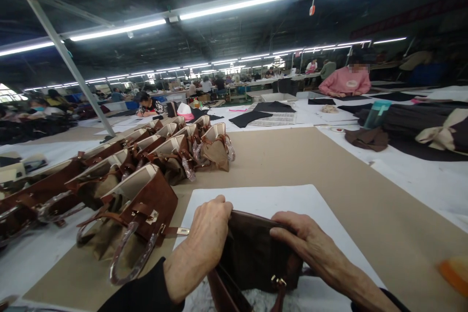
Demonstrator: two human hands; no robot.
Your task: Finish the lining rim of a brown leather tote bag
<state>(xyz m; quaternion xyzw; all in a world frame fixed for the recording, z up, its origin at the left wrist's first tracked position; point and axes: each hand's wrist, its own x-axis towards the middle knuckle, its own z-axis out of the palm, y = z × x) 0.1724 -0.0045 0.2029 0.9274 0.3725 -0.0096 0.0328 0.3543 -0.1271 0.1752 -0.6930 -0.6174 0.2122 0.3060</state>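
A dark brown handbag (252,258) stands on a white sheet (288,200) right in front of me, its mouth towards me. My left hand (204,239) is closed over the left part of its top rim. My right hand (303,239) grips the right part of the rim, fingers curled over the edge. A brown strap with a gold buckle (278,282) hangs at the bag's near side.
Rows of finished brown and cream handbags (146,165) lie to my left on the long tan-covered table (329,175). Dark fabric pieces (256,117) and a bow-trimmed item (442,134) lie further off. Other people work at tables behind, one in pink (345,82).
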